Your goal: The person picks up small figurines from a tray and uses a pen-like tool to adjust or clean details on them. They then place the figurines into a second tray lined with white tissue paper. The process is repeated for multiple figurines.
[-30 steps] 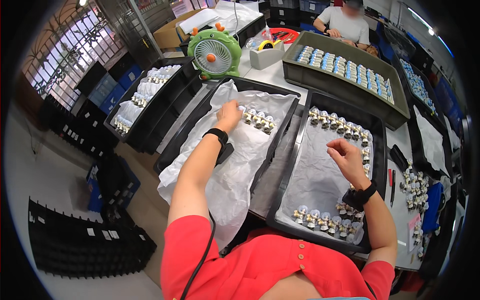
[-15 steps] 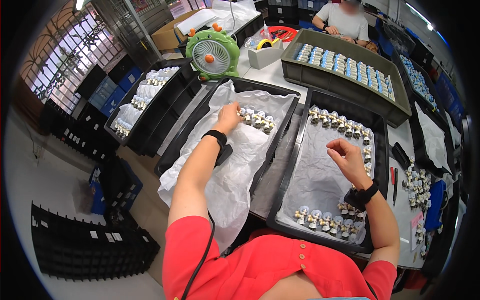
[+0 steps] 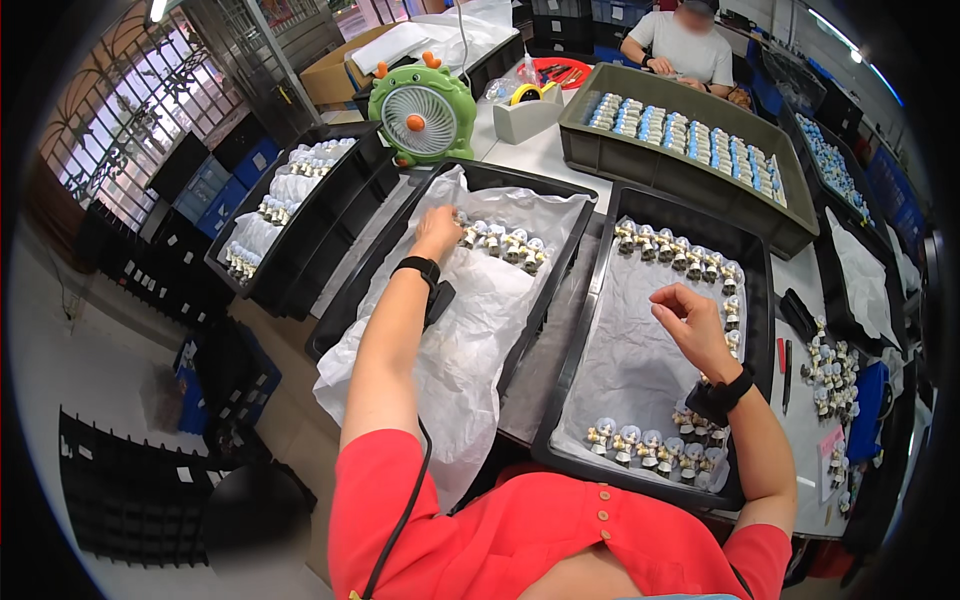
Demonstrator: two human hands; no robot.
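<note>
Creased paper (image 3: 465, 345) slipping could topple the figurines (image 3: 515, 244) at the far end of the left tray (image 3: 530, 177) beside the left hand (image 3: 438, 232), fingers bent, hold unclear, while the right hand (image 3: 693, 320), half-open, seems empty over the right tray (image 3: 762, 320)

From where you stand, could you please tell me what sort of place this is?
Probably a packing or assembly workshop: small white-gold figurines edge a rectangular black plastic tray, an olive plastic bin holds blue-white pieces, with a white-shirted person behind.
</note>
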